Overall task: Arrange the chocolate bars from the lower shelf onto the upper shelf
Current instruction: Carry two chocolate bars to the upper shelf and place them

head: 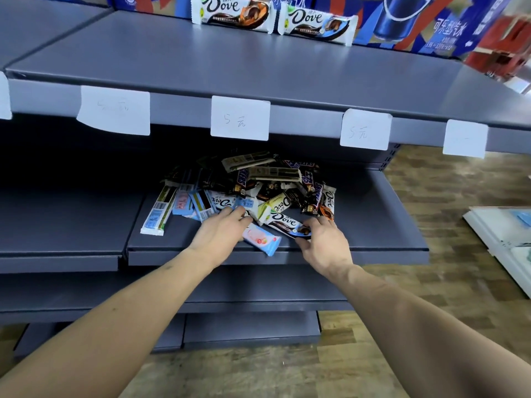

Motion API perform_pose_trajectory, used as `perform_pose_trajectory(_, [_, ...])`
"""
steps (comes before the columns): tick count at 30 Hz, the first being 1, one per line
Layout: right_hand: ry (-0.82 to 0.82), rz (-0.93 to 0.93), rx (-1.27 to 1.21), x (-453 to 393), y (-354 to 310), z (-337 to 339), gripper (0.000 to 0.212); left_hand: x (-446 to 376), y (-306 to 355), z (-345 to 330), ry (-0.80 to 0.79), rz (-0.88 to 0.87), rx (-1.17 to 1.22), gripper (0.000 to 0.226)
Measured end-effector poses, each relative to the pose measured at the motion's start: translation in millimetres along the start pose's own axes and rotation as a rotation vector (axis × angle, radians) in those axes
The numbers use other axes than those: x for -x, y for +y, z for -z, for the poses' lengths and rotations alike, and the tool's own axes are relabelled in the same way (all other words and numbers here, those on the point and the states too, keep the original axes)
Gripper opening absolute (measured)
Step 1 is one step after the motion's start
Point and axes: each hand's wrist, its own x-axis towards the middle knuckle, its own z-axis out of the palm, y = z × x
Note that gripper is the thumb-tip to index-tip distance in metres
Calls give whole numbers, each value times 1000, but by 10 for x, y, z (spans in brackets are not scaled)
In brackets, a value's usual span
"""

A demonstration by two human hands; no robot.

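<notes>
A pile of chocolate bars lies on the grey lower shelf, Dove and Snickers wrappers mixed. My left hand reaches into the pile's front; its fingers rest over a pink and light-blue bar, whether gripping it I cannot tell. My right hand pinches the end of a white Dove bar at the pile's front right. On the grey upper shelf two Dove bars stand at the back, one with orange print and one with blue print, side by side.
White price tags hang along the upper shelf's front edge. Blue and red drink cartons stand behind the two bars. A long white-green bar lies apart, left of the pile. Wood-pattern floor and a white rack are on the right.
</notes>
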Motion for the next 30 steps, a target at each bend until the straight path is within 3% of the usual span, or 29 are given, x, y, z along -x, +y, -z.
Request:
perform_pose_trajectory(6, [117,-2,18,148,95,169,39,106,88,51,190,-96,-87,46])
perform_pose_trajectory(30, [433,312,-30,1405,128,1574,39,1413,936,1425,429,-58,-231,43])
